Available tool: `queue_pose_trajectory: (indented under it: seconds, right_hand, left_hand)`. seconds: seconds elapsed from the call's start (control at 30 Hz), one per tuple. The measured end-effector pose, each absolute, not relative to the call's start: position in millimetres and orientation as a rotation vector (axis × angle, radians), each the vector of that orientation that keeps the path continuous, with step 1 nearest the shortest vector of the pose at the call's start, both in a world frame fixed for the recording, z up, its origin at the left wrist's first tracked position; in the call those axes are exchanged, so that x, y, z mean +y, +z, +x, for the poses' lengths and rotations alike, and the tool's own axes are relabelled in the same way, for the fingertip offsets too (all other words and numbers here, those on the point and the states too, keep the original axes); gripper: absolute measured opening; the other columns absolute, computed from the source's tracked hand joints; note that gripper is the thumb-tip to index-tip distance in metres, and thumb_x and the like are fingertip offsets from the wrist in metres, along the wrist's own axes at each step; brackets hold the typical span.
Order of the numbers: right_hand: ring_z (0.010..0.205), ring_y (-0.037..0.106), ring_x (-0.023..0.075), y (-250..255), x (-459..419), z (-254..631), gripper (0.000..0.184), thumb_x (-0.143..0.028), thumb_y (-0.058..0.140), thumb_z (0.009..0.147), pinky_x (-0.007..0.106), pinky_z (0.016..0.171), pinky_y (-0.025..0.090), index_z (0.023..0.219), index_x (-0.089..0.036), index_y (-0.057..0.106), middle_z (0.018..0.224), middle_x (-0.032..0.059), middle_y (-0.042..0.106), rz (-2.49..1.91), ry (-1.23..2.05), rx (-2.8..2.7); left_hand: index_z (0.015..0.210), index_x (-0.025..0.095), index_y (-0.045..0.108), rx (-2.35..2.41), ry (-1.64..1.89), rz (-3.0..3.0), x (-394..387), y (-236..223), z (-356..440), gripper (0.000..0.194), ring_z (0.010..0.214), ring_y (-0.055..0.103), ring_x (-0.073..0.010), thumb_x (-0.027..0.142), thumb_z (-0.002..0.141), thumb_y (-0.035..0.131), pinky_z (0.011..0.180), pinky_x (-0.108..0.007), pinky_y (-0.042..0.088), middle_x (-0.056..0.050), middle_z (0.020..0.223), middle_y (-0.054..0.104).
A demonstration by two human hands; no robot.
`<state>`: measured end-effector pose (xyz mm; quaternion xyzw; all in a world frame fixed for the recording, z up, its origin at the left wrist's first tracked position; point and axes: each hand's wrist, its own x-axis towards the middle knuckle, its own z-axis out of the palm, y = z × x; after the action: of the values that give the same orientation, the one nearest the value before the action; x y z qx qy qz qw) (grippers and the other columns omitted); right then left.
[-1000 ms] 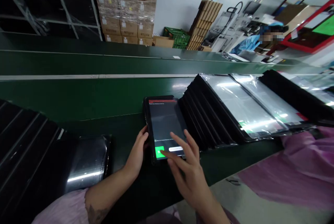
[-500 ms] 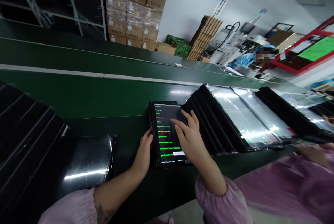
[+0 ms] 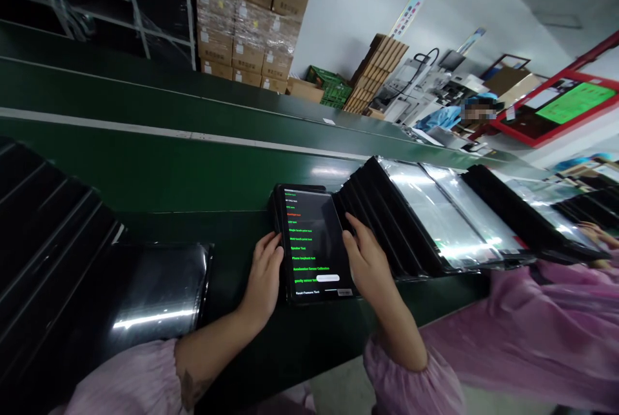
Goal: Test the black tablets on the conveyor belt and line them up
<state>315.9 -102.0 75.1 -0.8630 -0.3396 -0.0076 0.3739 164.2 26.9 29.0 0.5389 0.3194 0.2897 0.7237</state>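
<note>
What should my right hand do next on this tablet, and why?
I'd probably bring the right hand from beside the tablet's right edge to tap the Camera Test line near the bottom: it looks white, while the green lines just above differ, and the left hand at the left edge could steady it.

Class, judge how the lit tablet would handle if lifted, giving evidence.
The lit tablet is probably stiff, since its edges look straight. Its glossy screen suggests a slippery, perhaps fragile face. Broad and flat, it would probably not roll.
</note>
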Motion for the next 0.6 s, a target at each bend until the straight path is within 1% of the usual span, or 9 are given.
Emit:
queue_pose_trajectory:
  seconds: [0.07, 0.13, 0.17, 0.23, 0.3, 0.33, 0.4, 0.5, 0.6]
  right_hand:
    - [0.136, 0.051, 0.0341, 68.9, -122.0, 309.9, 0.080, -0.070, 0.037, 0.094, 0.056, 0.113, 0.042, 0.149, -0.013, 0.047, 0.147, 0.0191, 0.053, -2.260, 0.066, -0.735]
    - [0.139, 0.049, 0.0362, 61.3, -139.5, 304.4, 0.092, -0.079, 0.040, 0.088, 0.056, 0.115, 0.040, 0.149, -0.011, 0.047, 0.149, 0.0195, 0.052, -2.305, 0.154, -0.627]
    - [0.140, 0.048, 0.0368, 57.6, -146.9, 302.4, 0.097, -0.083, 0.040, 0.085, 0.055, 0.117, 0.038, 0.148, -0.010, 0.049, 0.149, 0.0196, 0.052, -2.323, 0.193, -0.587]
    - [0.140, 0.047, 0.0376, 51.7, -158.0, 300.3, 0.103, -0.087, 0.039, 0.080, 0.054, 0.118, 0.036, 0.144, -0.008, 0.053, 0.147, 0.0199, 0.054, -2.351, 0.258, -0.530]
    - [0.137, 0.050, 0.0386, 48.4, -163.9, 299.9, 0.104, -0.089, 0.038, 0.078, 0.053, 0.117, 0.038, 0.139, -0.007, 0.058, 0.142, 0.0208, 0.059, -2.372, 0.303, -0.499]
    - [0.136, 0.051, 0.0387, 48.0, -164.8, 299.6, 0.103, -0.089, 0.038, 0.078, 0.053, 0.116, 0.039, 0.137, -0.008, 0.060, 0.140, 0.0209, 0.060, -2.379, 0.314, -0.494]
    - [0.137, 0.051, 0.0372, 50.2, -162.0, 298.2, 0.102, -0.088, 0.038, 0.079, 0.052, 0.116, 0.039, 0.141, -0.009, 0.056, 0.142, 0.0200, 0.059, -2.384, 0.302, -0.510]
    - [0.144, 0.043, 0.0314, 61.0, -145.4, 294.3, 0.098, -0.084, 0.039, 0.082, 0.048, 0.121, 0.032, 0.150, -0.013, 0.045, 0.153, 0.0161, 0.048, -2.351, 0.230, -0.639]
    - [0.150, 0.031, 0.0264, 74.3, -120.8, 295.1, 0.088, -0.083, 0.042, 0.082, 0.042, 0.125, 0.023, 0.141, -0.019, 0.057, 0.157, 0.0094, 0.043, -2.297, 0.187, -0.816]
  left_hand:
    - [0.125, 0.019, 0.068, 0.677, 0.637, 1.254, 19.7, 33.3, 159.7, 0.038, 0.141, 0.042, -0.0250, 0.033, 0.097, 0.047, 0.123, -0.036, 0.023, -0.011, 0.147, 0.049]
    - [0.136, 0.017, 0.061, 0.647, 0.619, 1.302, 9.8, 36.1, 155.1, 0.045, 0.144, 0.037, -0.0246, 0.036, 0.098, 0.045, 0.124, -0.037, 0.019, -0.012, 0.151, 0.046]
    - [0.143, 0.015, 0.054, 0.633, 0.590, 1.339, 4.6, 37.0, 153.0, 0.052, 0.147, 0.033, -0.0246, 0.038, 0.098, 0.043, 0.125, -0.038, 0.017, -0.013, 0.155, 0.043]
    - [0.155, 0.006, 0.034, 0.603, 0.497, 1.446, -4.2, 38.9, 149.5, 0.068, 0.153, 0.021, -0.0250, 0.044, 0.099, 0.039, 0.126, -0.041, 0.012, -0.017, 0.164, 0.029]
    - [0.159, -0.003, 0.015, 0.580, 0.385, 1.559, -9.3, 41.3, 147.2, 0.082, 0.156, 0.009, -0.0258, 0.051, 0.099, 0.032, 0.127, -0.043, 0.008, -0.021, 0.169, 0.015]
    - [0.159, -0.005, 0.010, 0.571, 0.340, 1.597, -10.4, 42.7, 146.3, 0.086, 0.157, 0.005, -0.0264, 0.053, 0.098, 0.030, 0.127, -0.044, 0.006, -0.022, 0.169, 0.010]
    - [0.159, -0.007, 0.007, 0.561, 0.291, 1.624, -10.5, 45.3, 145.2, 0.090, 0.157, 0.001, -0.0270, 0.057, 0.098, 0.027, 0.127, -0.045, 0.005, -0.021, 0.170, 0.005]
    - [0.159, -0.007, 0.008, 0.565, 0.279, 1.613, -8.8, 46.4, 144.7, 0.091, 0.157, 0.000, -0.0265, 0.058, 0.097, 0.025, 0.127, -0.046, 0.005, -0.020, 0.170, 0.004]
    - [0.158, -0.004, 0.016, 0.597, 0.334, 1.582, -5.3, 42.5, 146.9, 0.085, 0.157, 0.007, -0.0261, 0.054, 0.097, 0.024, 0.127, -0.045, 0.010, -0.021, 0.169, 0.011]
